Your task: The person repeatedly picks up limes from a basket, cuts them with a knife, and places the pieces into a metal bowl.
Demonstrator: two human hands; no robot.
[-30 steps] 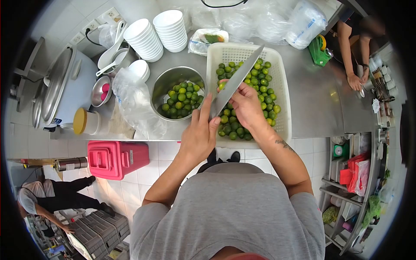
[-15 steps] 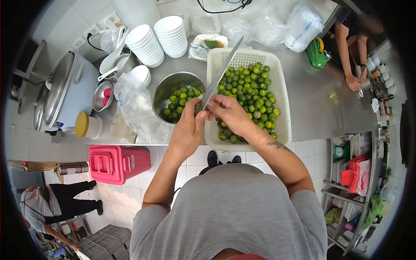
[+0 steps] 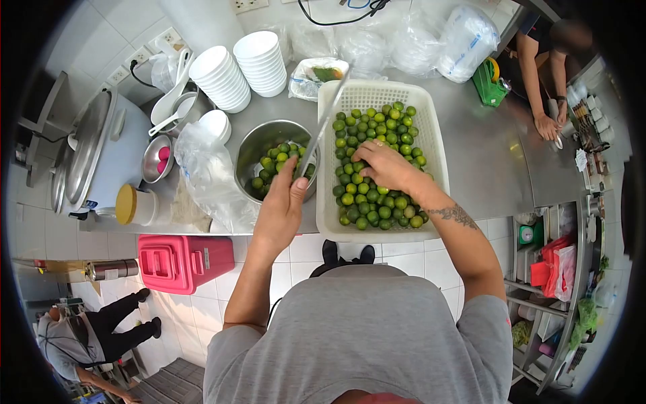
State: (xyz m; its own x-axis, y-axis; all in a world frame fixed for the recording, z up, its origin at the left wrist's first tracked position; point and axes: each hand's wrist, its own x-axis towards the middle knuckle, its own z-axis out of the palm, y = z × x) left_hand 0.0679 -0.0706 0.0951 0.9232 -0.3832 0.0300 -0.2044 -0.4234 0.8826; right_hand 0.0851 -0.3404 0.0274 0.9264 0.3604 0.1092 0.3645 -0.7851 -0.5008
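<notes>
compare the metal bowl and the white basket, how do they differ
The metal bowl is round, shiny steel with solid walls; the white basket is rectangular, perforated plastic and larger. The bowl holds fewer limes; the basket holds many more. Both sit on the steel counter holding small green limes.

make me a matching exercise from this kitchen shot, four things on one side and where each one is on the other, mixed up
Things:
1. knife
2. right hand
3. metal bowl
4. red bin

Places:
A. on the floor under the counter
B. over the limes in the white basket
C. in the left hand
D. on the counter left of the basket

Pairs: 1-C, 2-B, 3-D, 4-A
</notes>
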